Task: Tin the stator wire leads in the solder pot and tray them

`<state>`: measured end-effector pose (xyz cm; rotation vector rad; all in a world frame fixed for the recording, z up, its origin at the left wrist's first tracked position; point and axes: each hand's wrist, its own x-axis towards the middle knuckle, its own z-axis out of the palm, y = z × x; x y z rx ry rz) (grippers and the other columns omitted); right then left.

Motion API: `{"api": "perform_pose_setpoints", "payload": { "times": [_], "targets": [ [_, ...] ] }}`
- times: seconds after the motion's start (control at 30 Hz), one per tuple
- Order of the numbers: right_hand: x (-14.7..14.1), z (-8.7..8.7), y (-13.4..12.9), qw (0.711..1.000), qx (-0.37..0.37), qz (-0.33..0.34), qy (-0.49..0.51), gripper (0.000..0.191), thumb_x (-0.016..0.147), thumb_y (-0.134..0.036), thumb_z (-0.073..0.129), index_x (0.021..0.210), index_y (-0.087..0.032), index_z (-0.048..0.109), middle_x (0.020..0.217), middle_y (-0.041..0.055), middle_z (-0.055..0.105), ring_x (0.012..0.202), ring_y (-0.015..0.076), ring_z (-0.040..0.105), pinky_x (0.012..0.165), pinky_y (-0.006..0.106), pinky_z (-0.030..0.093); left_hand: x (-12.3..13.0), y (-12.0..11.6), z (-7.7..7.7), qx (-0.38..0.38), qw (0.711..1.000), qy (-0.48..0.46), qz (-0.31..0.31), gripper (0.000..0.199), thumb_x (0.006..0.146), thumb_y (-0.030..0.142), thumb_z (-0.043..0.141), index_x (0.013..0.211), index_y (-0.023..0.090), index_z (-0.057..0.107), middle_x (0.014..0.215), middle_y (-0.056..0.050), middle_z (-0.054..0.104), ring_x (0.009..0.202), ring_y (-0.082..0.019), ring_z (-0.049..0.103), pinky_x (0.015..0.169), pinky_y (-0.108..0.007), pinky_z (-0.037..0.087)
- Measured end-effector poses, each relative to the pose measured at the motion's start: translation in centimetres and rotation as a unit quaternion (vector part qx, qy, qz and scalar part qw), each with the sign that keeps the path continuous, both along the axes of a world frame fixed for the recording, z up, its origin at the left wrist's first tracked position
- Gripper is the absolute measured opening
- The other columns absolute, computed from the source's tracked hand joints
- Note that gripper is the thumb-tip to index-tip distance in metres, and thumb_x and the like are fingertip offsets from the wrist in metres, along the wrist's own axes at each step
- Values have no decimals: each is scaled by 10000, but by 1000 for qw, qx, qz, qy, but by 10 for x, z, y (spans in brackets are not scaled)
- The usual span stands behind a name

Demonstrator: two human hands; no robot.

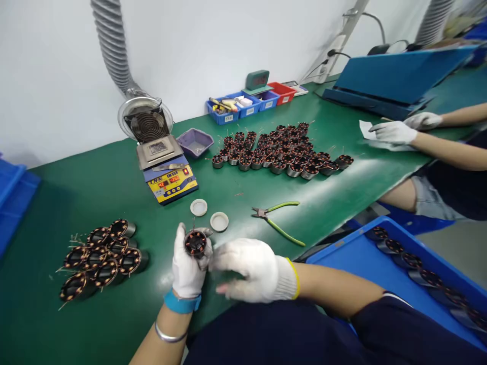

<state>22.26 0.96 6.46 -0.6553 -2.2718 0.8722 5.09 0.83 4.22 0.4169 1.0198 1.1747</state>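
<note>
My left hand [189,268], in a white glove, is closed around a motor stator [195,243], a dark ring with copper windings that faces up. Thin wire ends stick up from its rim. Just to the right is my right hand [247,268], gloved too and blurred by motion. Its thumb and fingers are apart, and I see nothing between them. Two small round white dishes, one dish [198,207] and a second dish [219,221], lie beyond my hands. Green-handled cutting pliers [279,220] lie with handles spread at the right.
More stators stand in a left group [101,253] and a larger back group [274,149]. A solder pot [163,157] sits under an extraction hose [112,45], beside a purple tray [195,142]. A blue bin [342,263] holds stators at right. A co-worker's gloved hands [397,133] hold paper.
</note>
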Motion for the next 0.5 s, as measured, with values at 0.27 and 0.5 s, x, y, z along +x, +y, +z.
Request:
{"api": "perform_pose_setpoints", "payload": {
  "times": [0.27,0.5],
  "targets": [
    [-8,1,43,980,-111,-92,139,246,876,-344,605,1061,-188,651,1212,98,630,1135,188,612,987,342,500,1,-7,21,10,977,-166,-131,573,952,537,373,697,108,653,348,42,329,281,-67,235,319,-179,226],
    [-26,5,61,976,-94,99,171,248,894,-389,612,909,-160,704,1009,89,696,1067,170,619,1097,374,409,-1,-12,7,12,961,-168,-221,512,812,606,607,690,112,666,352,49,374,288,-49,236,318,-172,215]
  ]
}}
